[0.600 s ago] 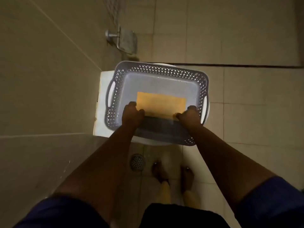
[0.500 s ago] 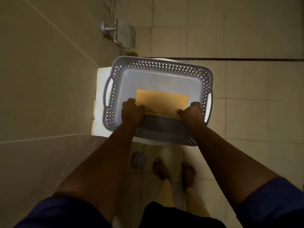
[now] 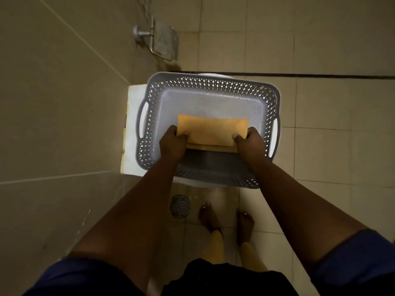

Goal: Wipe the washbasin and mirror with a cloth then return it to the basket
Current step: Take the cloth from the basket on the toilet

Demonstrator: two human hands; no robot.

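A folded orange cloth [image 3: 212,130] lies flat inside a grey perforated plastic basket [image 3: 211,86], toward its near side. My left hand [image 3: 172,144] pinches the cloth's left end, thumb on top. The right end is pinched the same way by my right hand [image 3: 249,143]. A second folded layer of cloth shows just below the top one. Both forearms reach down into the basket from the bottom of the view. No washbasin or mirror is in view.
The basket rests on a white toilet [image 3: 132,116] against the tiled wall on the left. A metal paper holder [image 3: 162,39] is fixed to the wall above. A round floor drain [image 3: 180,206] and my bare feet [image 3: 226,218] are on the tiled floor below.
Both hands slid a little farther onto the cloth, thumbs now lying on top of its ends; the cloth sits lower and flatter in the basket. The camera shifted slightly.
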